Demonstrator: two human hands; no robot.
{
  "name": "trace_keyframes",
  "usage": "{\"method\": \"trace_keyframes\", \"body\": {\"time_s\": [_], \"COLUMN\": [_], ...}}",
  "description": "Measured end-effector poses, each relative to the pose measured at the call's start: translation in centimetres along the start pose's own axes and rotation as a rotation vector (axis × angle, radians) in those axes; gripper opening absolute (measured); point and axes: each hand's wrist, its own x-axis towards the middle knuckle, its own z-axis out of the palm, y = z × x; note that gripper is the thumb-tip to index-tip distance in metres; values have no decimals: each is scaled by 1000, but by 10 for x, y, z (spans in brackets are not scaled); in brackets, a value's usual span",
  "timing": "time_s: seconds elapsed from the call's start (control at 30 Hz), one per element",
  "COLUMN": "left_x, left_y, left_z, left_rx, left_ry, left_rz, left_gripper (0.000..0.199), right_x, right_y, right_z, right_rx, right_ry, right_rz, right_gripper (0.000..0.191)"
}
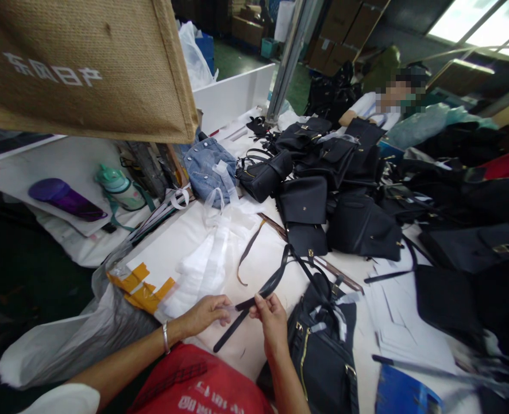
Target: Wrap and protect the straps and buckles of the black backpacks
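Note:
My right hand (pixel 270 317) pinches a black strap (pixel 272 283) between thumb and fingers. The strap loops up from a black backpack (pixel 326 351), which lies beside my right forearm with a gold zipper and buckles showing. A loose strap end hangs below my fingers, over the white table (pixel 237 339). Just left of the held strap tip, my left hand (pixel 213 313) is closed, thumb against fingers, on what looks like a piece of clear plastic film (pixel 227 309). White tissue bits cling to the backpack's hardware.
Black bags (pixel 301 207) are heaped across the far and right side. White plastic wrap (pixel 207 264), a denim bag (pixel 209 167) and bottles (pixel 123 187) lie to the left. A hanging burlap bag (pixel 86 69) fills the upper left. Across the table sits a person (pixel 370 106).

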Motion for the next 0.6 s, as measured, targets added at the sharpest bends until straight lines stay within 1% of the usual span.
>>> {"method": "trace_keyframes", "body": {"time_s": [0.2, 0.4, 0.53, 0.6], "left_x": [3, 5, 6, 7], "left_y": [3, -2, -8, -10], "left_z": [4, 7, 7, 7], "left_rx": [-40, -81, -138, -168], "left_ry": [5, 3, 16, 28], "left_rz": [21, 12, -10, -55], "left_gripper": [14, 15, 20, 23], "right_x": [-2, -2, -5, -6], "right_y": [6, 23, 35, 38], "right_z": [6, 12, 14, 14], "right_rx": [-11, -71, -48, -36], "right_ry": [-45, -25, -16, -68], "right_rz": [25, -18, 35, 77], "right_gripper": [29, 26, 29, 32]}}
